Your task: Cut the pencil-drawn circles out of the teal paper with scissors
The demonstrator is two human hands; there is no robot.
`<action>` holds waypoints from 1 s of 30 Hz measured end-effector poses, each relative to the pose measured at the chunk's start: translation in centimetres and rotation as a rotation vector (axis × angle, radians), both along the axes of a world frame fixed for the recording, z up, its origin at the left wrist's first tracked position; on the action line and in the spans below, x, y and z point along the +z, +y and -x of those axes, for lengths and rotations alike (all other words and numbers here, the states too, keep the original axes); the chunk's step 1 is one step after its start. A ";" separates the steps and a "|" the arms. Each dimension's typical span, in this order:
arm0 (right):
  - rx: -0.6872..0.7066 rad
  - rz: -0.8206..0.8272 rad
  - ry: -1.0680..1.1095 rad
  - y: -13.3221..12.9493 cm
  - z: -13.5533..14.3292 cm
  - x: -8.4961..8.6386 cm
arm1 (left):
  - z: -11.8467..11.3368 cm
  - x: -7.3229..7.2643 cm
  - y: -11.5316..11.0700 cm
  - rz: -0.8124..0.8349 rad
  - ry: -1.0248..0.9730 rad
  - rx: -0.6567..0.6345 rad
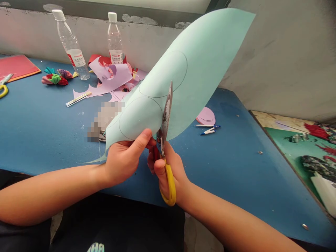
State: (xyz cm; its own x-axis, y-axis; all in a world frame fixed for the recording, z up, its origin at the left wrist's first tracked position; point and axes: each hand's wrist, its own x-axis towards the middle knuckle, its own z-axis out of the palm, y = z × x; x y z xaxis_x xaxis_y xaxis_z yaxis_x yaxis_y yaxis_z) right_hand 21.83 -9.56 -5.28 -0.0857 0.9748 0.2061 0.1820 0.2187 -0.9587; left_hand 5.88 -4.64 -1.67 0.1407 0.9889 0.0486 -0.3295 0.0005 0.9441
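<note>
I hold the paper (189, 80) in my left fingers (140, 141), the scissors (166, 122) in my right fingers (160, 169).
Over the worktop (223, 168), my left grip pinches the paper's lower edge; my right wraps the yellow handles, one blade crossing its face. Pale green, curled, it carries thin drawn circles.

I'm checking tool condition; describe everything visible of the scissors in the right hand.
The scissors have a yellow, plastic-looking handle and a stained metal blade pointing up, in front of the pale green paper sheet. A pivot shows below. They sit in the right hand's grip. The other blade is mostly hidden, so the opening is unclear.
</note>
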 end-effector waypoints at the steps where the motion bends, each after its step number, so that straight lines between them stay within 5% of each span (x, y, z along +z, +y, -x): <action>1: 0.001 0.003 0.004 0.0 0.0 0.1 | 0.1 0.0 0.0 -0.006 0.003 0.016; 30: 0.088 0.024 0.065 -0.6 -0.8 0.9 | 0.4 0.3 0.7 -0.165 0.047 0.129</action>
State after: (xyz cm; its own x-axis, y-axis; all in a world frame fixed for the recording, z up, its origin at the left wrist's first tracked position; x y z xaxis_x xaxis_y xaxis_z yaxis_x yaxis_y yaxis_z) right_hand 22.62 -10.14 -4.42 -0.1584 0.9688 0.1904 0.0999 0.2076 -0.9731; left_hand 5.49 -3.98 -1.33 0.0196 0.9780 0.2078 -0.2727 -0.1947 0.9422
